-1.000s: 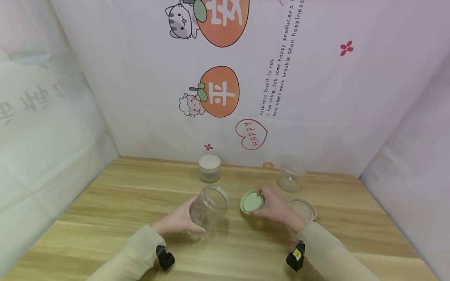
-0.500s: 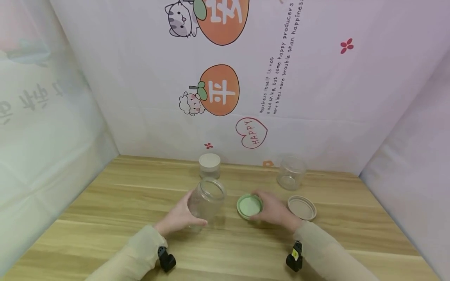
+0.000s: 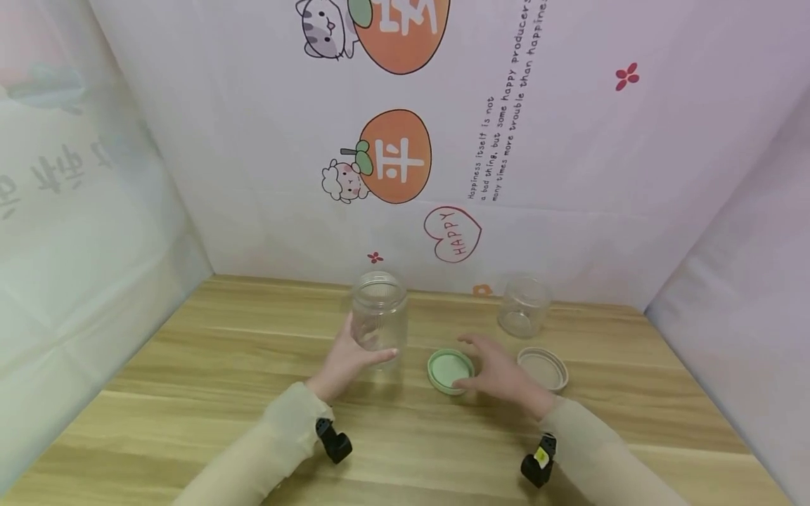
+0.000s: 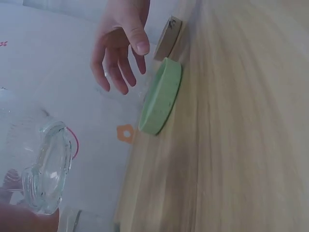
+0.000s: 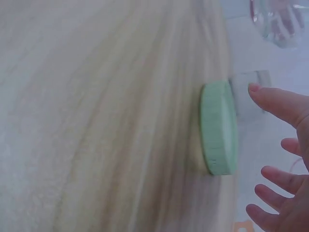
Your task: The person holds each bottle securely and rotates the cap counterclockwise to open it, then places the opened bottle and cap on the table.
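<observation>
My left hand (image 3: 346,358) grips a tall clear jar (image 3: 380,309) around its side, with the thumb across the front. The jar has no lid, stands nearly upright, and its base is off the table in the right wrist view. A green lid (image 3: 451,371) lies on the table with its hollow side up. Just right of it, my right hand (image 3: 503,376) has its fingers spread and holds nothing. In the right wrist view a gap shows between the thumb (image 5: 275,100) and the green lid (image 5: 218,128).
A beige lid (image 3: 543,369) lies hollow side up beyond my right hand. A short clear jar (image 3: 524,308) stands open near the back wall. Behind the green lid, the right wrist view shows a small white-lidded jar (image 5: 250,92), hidden in the head view by the tall jar.
My left hand has carried the tall jar away from me and tipped it more upright. The right hand has set the green lid down and let go of it.
</observation>
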The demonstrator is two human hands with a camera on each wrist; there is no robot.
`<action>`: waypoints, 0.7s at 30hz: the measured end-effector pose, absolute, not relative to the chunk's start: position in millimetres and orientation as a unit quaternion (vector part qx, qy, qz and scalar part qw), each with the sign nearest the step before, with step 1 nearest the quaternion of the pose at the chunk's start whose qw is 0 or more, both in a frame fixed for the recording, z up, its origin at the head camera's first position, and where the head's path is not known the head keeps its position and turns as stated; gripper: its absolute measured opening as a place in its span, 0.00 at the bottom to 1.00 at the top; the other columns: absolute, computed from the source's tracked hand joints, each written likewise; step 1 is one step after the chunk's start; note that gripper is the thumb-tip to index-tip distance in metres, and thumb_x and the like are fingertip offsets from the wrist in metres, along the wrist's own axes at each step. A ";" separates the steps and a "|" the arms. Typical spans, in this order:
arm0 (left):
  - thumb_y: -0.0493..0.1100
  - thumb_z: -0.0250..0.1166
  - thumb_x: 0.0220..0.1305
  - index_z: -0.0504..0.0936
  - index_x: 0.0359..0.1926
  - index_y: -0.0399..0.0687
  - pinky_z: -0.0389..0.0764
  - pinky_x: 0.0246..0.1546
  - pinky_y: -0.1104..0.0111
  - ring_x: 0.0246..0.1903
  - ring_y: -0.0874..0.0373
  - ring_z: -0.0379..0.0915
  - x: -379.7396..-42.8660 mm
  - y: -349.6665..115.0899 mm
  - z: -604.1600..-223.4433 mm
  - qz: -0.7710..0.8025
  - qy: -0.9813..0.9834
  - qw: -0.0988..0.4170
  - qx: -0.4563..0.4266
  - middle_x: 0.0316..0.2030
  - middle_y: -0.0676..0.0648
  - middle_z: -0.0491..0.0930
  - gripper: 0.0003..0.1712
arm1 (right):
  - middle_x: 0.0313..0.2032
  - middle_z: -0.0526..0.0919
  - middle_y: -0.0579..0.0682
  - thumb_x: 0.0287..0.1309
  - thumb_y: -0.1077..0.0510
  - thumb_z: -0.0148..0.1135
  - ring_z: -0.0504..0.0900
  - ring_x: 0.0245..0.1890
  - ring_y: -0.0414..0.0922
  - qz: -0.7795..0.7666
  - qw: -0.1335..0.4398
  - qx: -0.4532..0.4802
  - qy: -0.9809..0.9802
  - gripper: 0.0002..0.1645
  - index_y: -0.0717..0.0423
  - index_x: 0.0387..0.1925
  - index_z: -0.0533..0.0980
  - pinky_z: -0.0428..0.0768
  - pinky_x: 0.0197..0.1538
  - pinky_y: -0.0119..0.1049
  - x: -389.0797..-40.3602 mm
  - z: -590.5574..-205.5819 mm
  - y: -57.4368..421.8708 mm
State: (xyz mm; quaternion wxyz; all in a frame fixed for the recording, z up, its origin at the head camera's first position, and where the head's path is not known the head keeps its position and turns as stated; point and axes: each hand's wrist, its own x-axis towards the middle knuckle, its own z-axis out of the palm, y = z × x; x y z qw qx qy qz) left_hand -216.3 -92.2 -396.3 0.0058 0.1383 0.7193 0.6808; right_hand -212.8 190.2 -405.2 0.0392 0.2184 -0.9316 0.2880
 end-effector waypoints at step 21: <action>0.30 0.75 0.40 0.54 0.69 0.49 0.58 0.69 0.58 0.66 0.49 0.59 -235.0 -36.5 -380.3 0.707 0.677 -0.064 0.193 0.65 0.44 0.64 0.56 | 0.57 0.71 0.66 0.56 0.62 0.64 0.71 0.56 0.62 0.443 0.070 0.160 -0.879 0.31 0.67 0.59 0.64 0.71 0.59 0.58 -187.4 -367.6 217.7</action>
